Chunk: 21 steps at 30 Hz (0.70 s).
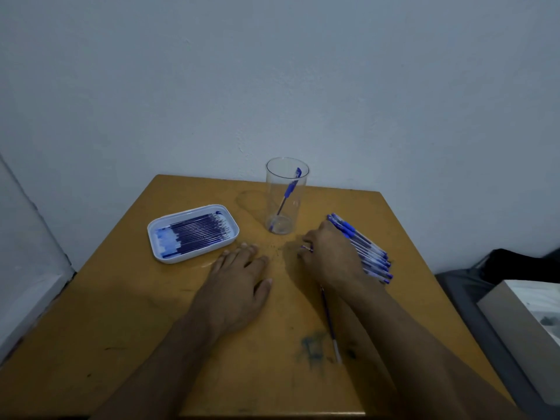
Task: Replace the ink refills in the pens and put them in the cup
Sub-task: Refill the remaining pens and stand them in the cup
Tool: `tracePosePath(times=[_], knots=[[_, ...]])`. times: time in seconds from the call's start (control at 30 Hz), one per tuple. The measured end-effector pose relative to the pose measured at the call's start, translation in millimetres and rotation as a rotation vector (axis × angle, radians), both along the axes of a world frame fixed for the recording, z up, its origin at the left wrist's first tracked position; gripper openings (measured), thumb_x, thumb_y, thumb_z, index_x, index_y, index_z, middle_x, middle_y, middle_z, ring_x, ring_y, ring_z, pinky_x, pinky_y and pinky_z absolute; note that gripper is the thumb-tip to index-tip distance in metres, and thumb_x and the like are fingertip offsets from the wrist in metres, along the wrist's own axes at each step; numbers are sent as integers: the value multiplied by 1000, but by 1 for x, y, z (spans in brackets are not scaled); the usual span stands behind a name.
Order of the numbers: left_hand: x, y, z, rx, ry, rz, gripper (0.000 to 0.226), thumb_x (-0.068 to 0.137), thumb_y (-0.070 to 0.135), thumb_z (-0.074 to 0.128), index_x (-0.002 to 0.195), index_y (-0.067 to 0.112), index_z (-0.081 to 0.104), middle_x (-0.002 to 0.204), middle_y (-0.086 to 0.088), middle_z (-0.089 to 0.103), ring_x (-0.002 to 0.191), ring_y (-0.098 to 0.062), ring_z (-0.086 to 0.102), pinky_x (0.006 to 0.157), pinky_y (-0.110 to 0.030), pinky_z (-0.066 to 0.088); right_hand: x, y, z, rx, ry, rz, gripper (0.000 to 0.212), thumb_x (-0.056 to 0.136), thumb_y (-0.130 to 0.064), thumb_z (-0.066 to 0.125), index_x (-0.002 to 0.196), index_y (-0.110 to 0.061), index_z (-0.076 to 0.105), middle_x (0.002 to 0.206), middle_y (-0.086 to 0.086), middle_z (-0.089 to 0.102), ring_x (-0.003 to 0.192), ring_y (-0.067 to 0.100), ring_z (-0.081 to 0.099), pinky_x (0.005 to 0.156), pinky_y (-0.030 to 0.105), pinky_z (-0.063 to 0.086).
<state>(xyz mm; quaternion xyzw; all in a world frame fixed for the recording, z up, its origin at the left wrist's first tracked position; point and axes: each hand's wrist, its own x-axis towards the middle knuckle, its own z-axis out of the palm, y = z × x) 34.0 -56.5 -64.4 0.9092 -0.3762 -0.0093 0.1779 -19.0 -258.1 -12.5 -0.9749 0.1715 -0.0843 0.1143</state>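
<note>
While left hand (239, 272) lies flat, right hand (328, 256) grips a pen (306, 247).

right hand (328, 259) covers near ends of pen row (368, 253) | its fingertip grip unclear | loose refill (330, 325) upper end hidden under right wrist | box (527, 325) cut by right edge | pen count unreadable

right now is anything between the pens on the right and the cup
Nothing visible. The right hand rests on the pens, and only bare table lies between them and the cup, which holds one pen.
</note>
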Motion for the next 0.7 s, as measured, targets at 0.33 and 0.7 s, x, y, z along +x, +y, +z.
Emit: tracePosePath(times=[0.33, 0.7], knots=[[0, 0, 5, 27, 26, 3, 56, 104, 54, 34, 156, 34, 30, 168, 7, 17, 156, -12, 5, 128, -39, 4, 15, -11, -15, -34, 51, -21, 16, 99, -30, 60, 98, -15, 67, 116, 7, 55, 89, 20, 61, 84, 41, 58], [-2, -1, 7, 44, 41, 11, 57, 104, 54, 34, 157, 34, 29, 169, 7, 15, 156, -12, 4, 128, -42, 7, 35, -24, -4, 79, 284, -38, 26, 98, -32, 64, 116, -14, 71, 114, 6, 68, 103, 21, 66, 96, 40, 55]])
